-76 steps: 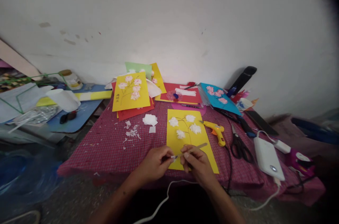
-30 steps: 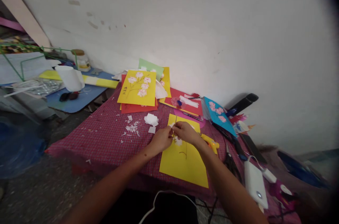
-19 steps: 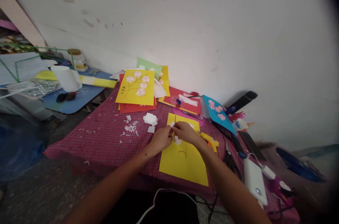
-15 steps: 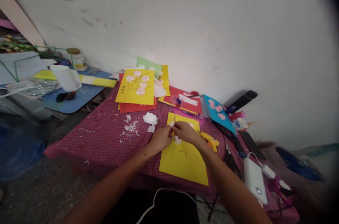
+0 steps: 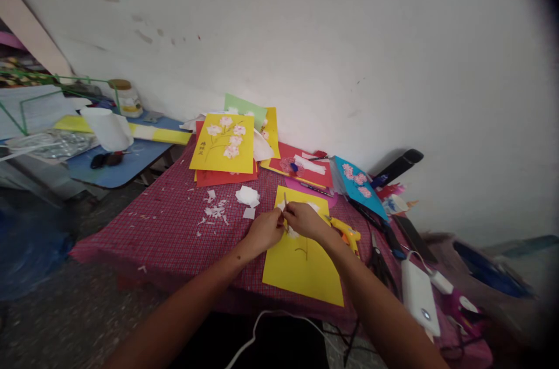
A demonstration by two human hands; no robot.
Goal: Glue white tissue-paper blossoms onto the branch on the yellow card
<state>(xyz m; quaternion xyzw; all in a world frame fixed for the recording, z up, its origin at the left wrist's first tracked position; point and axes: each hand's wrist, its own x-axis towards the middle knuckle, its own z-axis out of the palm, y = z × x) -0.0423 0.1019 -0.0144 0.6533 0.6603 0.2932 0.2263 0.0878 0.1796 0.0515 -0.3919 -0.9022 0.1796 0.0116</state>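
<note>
Both of my hands meet over the upper part of a yellow sheet (image 5: 301,276) with a drawn dark stem and white paper flowers. My left hand (image 5: 266,231) is closed, its fingertips pinching a small white paper piece (image 5: 280,206). Held in my closed right hand (image 5: 304,220) is a thin stick (image 5: 285,198), roughly upright against that paper. My fingers hide most of the paper and the stick's lower part. Just right of my right hand lies a yellow glue gun (image 5: 347,231). Left of my hands are a stack of white paper (image 5: 247,195) and paper scraps (image 5: 216,212).
Finished flower cards (image 5: 223,142) are piled at the back, with a blue card (image 5: 362,185) to the right. Scissors (image 5: 381,264) and a white power bank (image 5: 419,296) lie along the right edge. A paper roll (image 5: 107,129) stands on the blue table (image 5: 100,172).
The stick's top has shifted slightly left and tilted, as my right fingers moved a little. My left hand stays in nearly the same place.
</note>
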